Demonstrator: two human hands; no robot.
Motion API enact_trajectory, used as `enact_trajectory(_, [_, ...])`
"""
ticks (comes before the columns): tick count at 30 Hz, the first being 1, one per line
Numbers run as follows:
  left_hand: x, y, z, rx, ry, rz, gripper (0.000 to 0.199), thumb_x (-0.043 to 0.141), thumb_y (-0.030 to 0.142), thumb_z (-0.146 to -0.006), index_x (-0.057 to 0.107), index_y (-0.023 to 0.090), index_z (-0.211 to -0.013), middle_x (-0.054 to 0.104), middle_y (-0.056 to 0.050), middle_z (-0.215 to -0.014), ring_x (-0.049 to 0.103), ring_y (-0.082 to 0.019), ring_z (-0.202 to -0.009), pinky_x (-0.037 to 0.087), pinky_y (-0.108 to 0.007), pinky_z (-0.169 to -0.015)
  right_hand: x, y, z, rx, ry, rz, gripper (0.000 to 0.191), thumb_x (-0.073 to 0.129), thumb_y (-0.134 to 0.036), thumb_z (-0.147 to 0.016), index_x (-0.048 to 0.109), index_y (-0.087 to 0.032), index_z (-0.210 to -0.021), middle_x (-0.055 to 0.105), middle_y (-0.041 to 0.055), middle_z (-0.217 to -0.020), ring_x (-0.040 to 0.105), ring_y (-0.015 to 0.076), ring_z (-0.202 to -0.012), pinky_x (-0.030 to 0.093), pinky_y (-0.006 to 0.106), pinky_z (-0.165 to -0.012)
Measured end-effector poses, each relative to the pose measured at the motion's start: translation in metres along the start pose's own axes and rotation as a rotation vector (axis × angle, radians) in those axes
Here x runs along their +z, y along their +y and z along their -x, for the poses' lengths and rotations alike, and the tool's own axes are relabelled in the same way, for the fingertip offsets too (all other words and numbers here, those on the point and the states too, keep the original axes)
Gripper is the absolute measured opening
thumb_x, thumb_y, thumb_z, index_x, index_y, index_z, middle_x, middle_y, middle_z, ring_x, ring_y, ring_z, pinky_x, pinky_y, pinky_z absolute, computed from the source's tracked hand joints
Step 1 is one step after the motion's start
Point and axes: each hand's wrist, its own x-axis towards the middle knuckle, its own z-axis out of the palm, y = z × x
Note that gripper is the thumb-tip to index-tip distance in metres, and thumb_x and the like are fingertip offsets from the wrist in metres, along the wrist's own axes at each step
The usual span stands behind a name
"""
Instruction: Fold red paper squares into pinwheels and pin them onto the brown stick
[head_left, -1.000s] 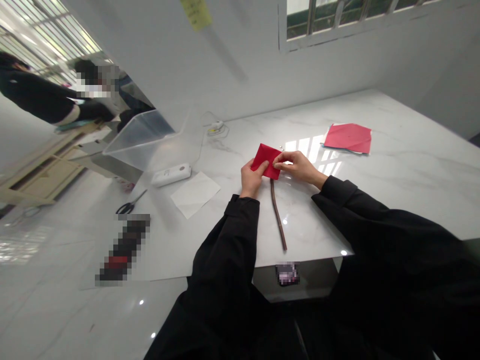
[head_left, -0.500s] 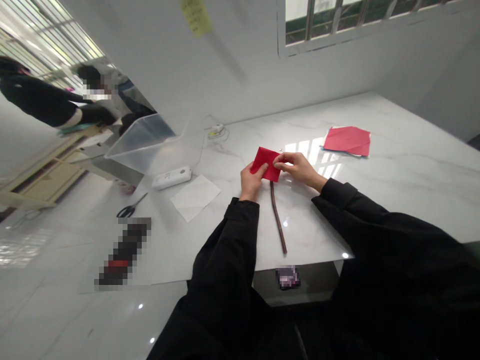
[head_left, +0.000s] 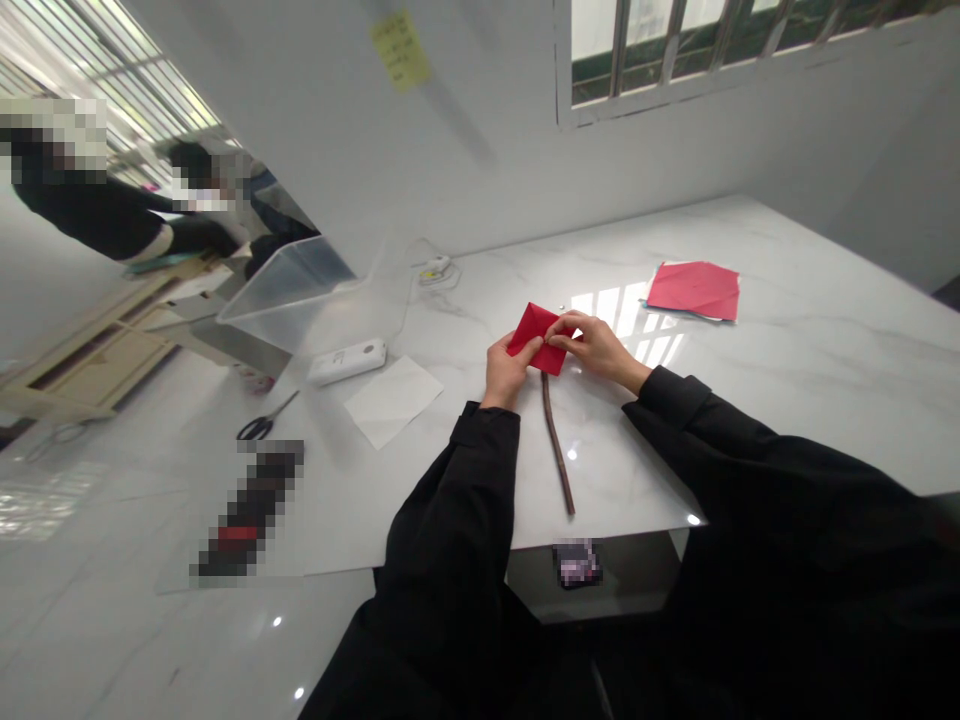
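A folded red paper (head_left: 534, 326) is held up in front of me over the table, between both hands. My left hand (head_left: 507, 372) grips its lower left side, thumb across the front. The fingers of my right hand (head_left: 592, 345) pinch at the paper's right part, near the left thumb. Below the paper a thin brown stick (head_left: 556, 448) lies on the white marbled table (head_left: 795, 400), running toward the front edge; the paper covers its far end from view.
Red paper sheets (head_left: 694, 290) lie in a stack at the back right. On the left are a white sheet (head_left: 394, 400), a white oblong device (head_left: 349, 361), scissors (head_left: 262, 425) and a clear plastic bin (head_left: 292, 285). Two people (head_left: 90, 210) are at the far left.
My right fingers have shifted inward on the red paper, closer to my left thumb. The whole view has moved slightly; the stick and the other objects lie as before.
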Motion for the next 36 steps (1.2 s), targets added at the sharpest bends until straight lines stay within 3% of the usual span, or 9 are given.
enact_trajectory(12, [-0.001, 0.000, 0.000, -0.018, -0.056, 0.013, 0.039, 0.084, 0.042, -0.071, 0.077, 0.014, -0.098, 0.077, -0.007, -0.089, 0.069, -0.019, -0.079, 0.052, -0.030, -0.076, 0.001, -0.003, 0.000, -0.016, 0.031, 0.120, 0.011, 0.066, -0.030, -0.090, 0.073, -0.022, -0.087, 0.066, 0.0059, -0.094, 0.061, 0.0198, -0.080, 0.051, 0.035, -0.074])
enact_trajectory(36, [0.000, 0.001, 0.002, -0.031, -0.093, 0.047, 0.043, 0.090, 0.038, -0.063, 0.078, 0.015, -0.097, 0.076, -0.006, -0.091, 0.069, -0.020, -0.083, 0.054, -0.034, -0.084, 0.002, -0.015, 0.004, -0.021, 0.120, 0.151, 0.010, 0.066, -0.032, -0.087, 0.072, -0.023, -0.088, 0.071, 0.0050, -0.092, 0.063, 0.0209, -0.081, 0.050, 0.035, -0.074])
